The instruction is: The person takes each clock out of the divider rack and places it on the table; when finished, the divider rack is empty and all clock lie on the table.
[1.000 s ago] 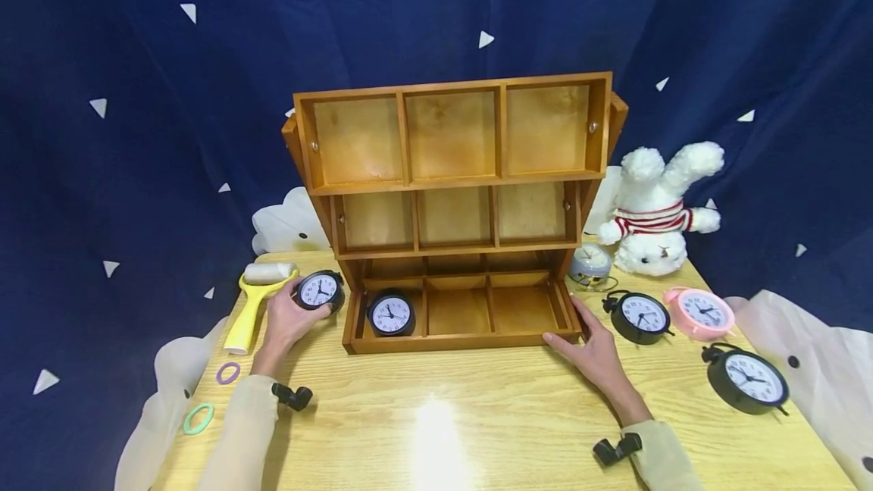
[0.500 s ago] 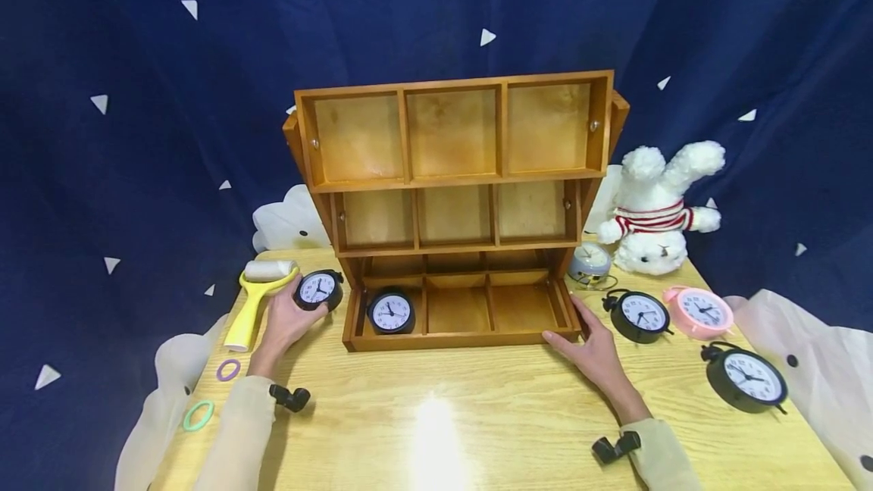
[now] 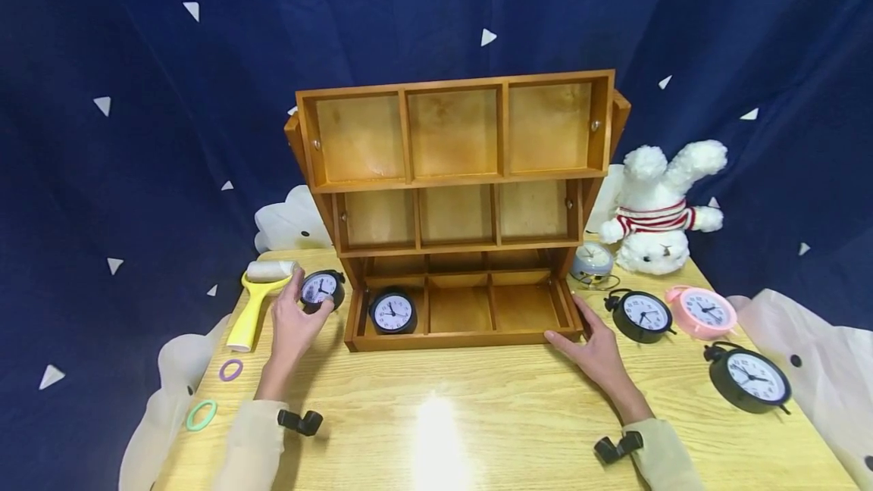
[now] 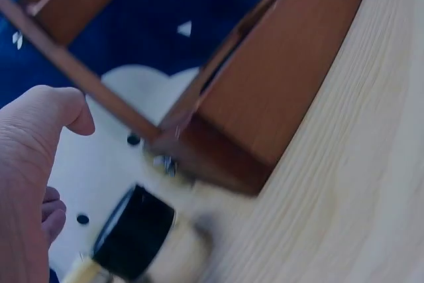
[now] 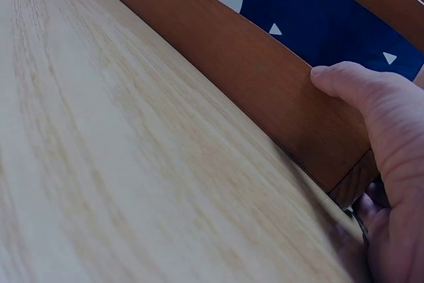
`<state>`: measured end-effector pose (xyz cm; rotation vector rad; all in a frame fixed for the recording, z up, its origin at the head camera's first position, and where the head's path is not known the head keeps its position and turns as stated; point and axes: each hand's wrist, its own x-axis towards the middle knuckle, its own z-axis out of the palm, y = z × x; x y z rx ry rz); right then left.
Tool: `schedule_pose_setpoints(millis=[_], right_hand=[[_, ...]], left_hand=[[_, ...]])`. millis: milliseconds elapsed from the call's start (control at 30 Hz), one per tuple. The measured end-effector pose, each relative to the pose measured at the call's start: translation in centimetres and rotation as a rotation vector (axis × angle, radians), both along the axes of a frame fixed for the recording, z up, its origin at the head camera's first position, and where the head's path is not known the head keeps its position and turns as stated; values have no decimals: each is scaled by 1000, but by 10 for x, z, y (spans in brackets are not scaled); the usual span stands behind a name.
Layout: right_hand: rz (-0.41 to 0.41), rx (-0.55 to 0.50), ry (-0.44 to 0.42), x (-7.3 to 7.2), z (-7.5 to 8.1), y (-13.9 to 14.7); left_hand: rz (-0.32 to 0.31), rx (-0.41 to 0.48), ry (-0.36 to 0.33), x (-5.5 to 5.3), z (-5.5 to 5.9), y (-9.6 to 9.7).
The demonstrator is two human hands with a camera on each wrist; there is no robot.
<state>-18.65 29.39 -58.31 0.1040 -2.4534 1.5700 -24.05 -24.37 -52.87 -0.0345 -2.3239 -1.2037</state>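
A wooden three-tier fold-out box (image 3: 457,339) stands at mid-table, each tier split into three compartments. One black alarm clock (image 3: 392,313) sits in its bottom left compartment. Left of the box, another black alarm clock (image 3: 322,290) stands on the table. My left hand (image 3: 295,328) is right beside that one, thumb and fingers spread; the left wrist view has a gap between the hand and the dark clock body (image 4: 136,233). My right hand (image 3: 595,351) grips the box's lower right front corner, thumb on the front wall (image 5: 285,97) and fingers round the side.
At right are a grey clock (image 3: 592,264), a black clock (image 3: 641,316), a pink clock (image 3: 702,312), a larger black clock (image 3: 749,377) and an upside-down plush rabbit (image 3: 655,211). Left lie a yellow lint roller (image 3: 247,320), a purple ring (image 3: 230,370) and a green ring (image 3: 201,415).
My left hand has let go of the black clock beside the box and drawn back slightly toward me. The right hand stays at the box corner.
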Motion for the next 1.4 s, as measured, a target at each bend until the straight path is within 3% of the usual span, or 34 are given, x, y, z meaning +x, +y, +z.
schedule_pose_setpoints(millis=[133,333,567,767,1033,1167,1400], right_hand=[[1,-2,-3,0,0,1],[8,-12,-5,0,0,2],[7,-14,-22,-1,-1,2],[8,-11,-18,-2,-2,3],[1,5,-19,-1,-3,3],[-1,14,-22,-1,-4,3],[-8,19,-23,-1,-4,3]], left_hand=[[-1,15,-2,12,9,18],[-74,33,-39,23,15,41],[-173,12,-129,28,14,60],[-211,-52,-188,28,11,74],[-195,-279,-270,30,18,92],[-197,-312,-321,29,17,100],[-128,-322,-340,28,14,116]])
